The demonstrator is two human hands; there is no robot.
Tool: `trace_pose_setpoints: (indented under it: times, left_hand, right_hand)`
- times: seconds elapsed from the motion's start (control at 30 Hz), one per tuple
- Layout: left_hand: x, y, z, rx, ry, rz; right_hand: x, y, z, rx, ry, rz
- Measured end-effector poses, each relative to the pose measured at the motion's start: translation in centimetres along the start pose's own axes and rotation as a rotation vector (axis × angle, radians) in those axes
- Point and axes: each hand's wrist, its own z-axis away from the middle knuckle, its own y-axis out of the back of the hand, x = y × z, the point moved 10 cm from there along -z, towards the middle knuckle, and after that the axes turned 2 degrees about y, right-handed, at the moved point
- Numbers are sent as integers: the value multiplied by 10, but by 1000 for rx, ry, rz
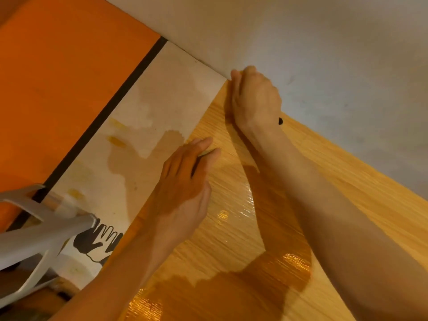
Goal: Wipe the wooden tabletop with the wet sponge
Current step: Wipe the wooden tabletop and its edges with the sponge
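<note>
Left hand (185, 179) lay flat on the desk (234, 228) near its left edge, a thin sponge (206, 153) pinned under the fingers. Right hand (254, 98) sat farther back at the far corner, against the wall (301, 42). Floor (143, 126) lay left of the desk, with a chair (41, 230) at near left.

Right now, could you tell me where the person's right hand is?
In the head view, the right hand sits at the wooden tabletop's far corner against the white wall.
</note>
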Motion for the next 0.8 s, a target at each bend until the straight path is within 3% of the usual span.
trace_pose_setpoints:
  times: [0.07, 0.2, 0.37, 0.5, 0.57, 0.73, 0.8]
  left_hand:
    - [1, 1, 1, -5, -12, 18]
    - [-12, 10, 27, 13, 65, 1]
    - [-65, 28, 104, 57, 416, 115]
    - [-70, 24, 126, 34, 460, 58]
    - [-70, 22, 127, 35, 476, 57]
    - [-71, 24, 129, 92, 464, 38]
    - [-70, 26, 128, 102, 463, 32]
  right_hand:
    - [-31, -7, -12, -41, 155, -133]
    - [-24, 6, 4, -74, 311, -407]
    - [-34, 5, 85, -17, 372, -389]
    - [-51, -13, 168, -133, 653, -184]
    - [-43, -10, 155, -183, 744, -141]
    - [-15, 13, 62, -68, 329, -206]
    - [-32, 5, 94, -99, 346, -232]
